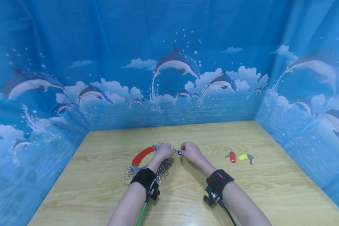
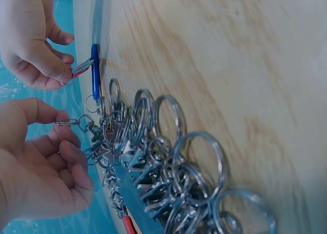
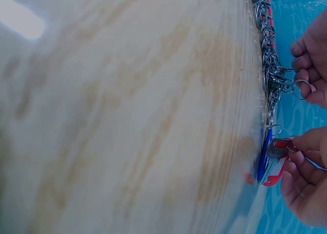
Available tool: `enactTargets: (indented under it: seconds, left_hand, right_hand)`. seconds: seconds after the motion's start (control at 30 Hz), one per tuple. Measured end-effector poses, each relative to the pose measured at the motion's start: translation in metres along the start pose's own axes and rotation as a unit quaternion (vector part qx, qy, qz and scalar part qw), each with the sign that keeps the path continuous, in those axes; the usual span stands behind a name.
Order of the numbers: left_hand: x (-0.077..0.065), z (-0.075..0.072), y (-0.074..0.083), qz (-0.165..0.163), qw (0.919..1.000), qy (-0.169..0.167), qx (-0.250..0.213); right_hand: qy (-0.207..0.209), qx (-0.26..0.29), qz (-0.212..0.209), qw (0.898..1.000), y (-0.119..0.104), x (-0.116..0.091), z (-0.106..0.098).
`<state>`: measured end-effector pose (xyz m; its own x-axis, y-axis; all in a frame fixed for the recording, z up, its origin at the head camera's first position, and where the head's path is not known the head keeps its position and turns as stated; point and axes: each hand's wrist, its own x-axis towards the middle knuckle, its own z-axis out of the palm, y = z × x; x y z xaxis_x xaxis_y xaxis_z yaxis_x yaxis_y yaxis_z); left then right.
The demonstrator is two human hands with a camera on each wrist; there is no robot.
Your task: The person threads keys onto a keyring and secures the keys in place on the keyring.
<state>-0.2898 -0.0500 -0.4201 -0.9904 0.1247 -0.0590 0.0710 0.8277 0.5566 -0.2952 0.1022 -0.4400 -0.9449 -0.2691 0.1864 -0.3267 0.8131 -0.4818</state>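
Observation:
My left hand (image 1: 164, 151) pinches a metal split ring (image 2: 66, 123) between thumb and finger. That ring belongs to a bunch of linked rings and clips (image 2: 158, 162) joined to a red curved handle (image 1: 142, 156) on the table. To its right, my right hand (image 1: 190, 151) pinches a small key ring (image 3: 292, 146) at its fingertips, with a dark key (image 3: 277, 149) beside it. Next to these fingers is a blue key tag (image 1: 180, 153), seen edge-on in the left wrist view. A strip of red shows by the right fingertips in both wrist views.
On the right of the wooden table (image 1: 271, 188) lie a red tag (image 1: 233, 157) with a key and a yellow tag (image 1: 242, 157) with a key (image 1: 250, 158). A blue dolphin-print curtain (image 1: 124, 116) encloses the back and sides. Cables run from both wrist cameras.

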Motion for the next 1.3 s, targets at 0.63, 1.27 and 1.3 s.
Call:
enactTargets:
  seconds: [0.63, 1.27, 1.3]
  left_hand:
    - [0.0033, -0.0008, 0.0005, -0.022, 0.9995, -0.007, -0.020]
    - [0.0009, -0.0024, -0.0028, 0.075, 0.9950, -0.065, 0.007]
    - [0.0004, -0.0026, -0.0020, 0.072, 0.9951, -0.066, 0.017]
  right_hand:
    - [0.010, 0.009, 0.002, 1.000, -0.0009, 0.0012, -0.0027]
    - [-0.010, 0.038, 0.021, 0.999, -0.0028, -0.0019, 0.0015]
    - [-0.012, 0.040, 0.024, 0.999, -0.0031, -0.0021, 0.0013]
